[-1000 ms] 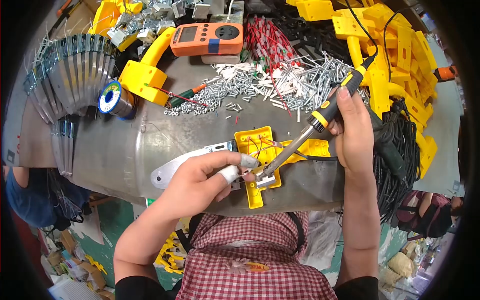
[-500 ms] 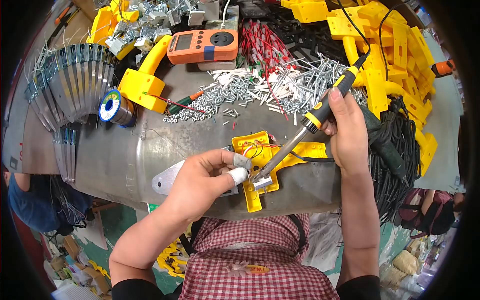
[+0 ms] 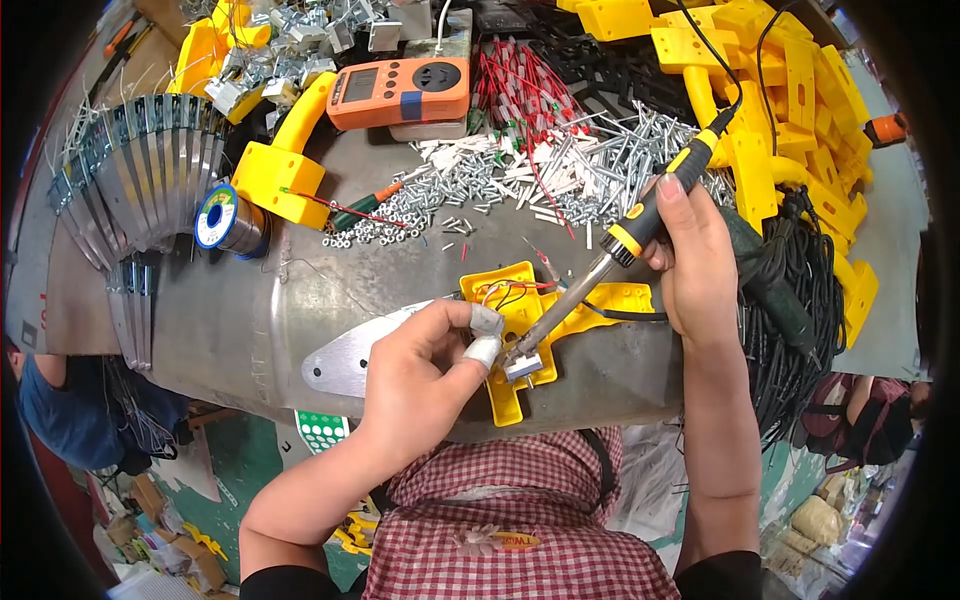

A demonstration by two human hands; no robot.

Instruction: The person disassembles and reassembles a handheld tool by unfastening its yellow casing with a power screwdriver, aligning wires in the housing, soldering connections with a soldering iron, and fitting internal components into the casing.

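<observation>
My right hand (image 3: 695, 255) grips a black and yellow soldering iron (image 3: 630, 238), its metal barrel slanting down to the left. The iron's tip meets a small silver metal block (image 3: 522, 369) on the open yellow plastic housing (image 3: 515, 407). My left hand (image 3: 425, 365), with white coverings on thumb and forefinger, is closed in a pinch just left of the tip. What lies between those fingertips is too small to make out. Thin red, white and black wires (image 3: 505, 291) run inside the housing. Partly behind my left hand lies a flat silver metal plate (image 3: 340, 362).
A solder spool (image 3: 230, 222), an orange multimeter (image 3: 400, 92) and a green-handled screwdriver (image 3: 362, 208) lie on the left and back. Screws (image 3: 640, 160) and nuts (image 3: 370, 230) are heaped behind. Yellow housings (image 3: 800, 110) and black cables (image 3: 800, 300) pile up at right.
My left hand and forearm have shifted slightly right, uncovering more of the metal plate. A thin wire end now stands up behind the housing. The soldering iron stays almost in place.
</observation>
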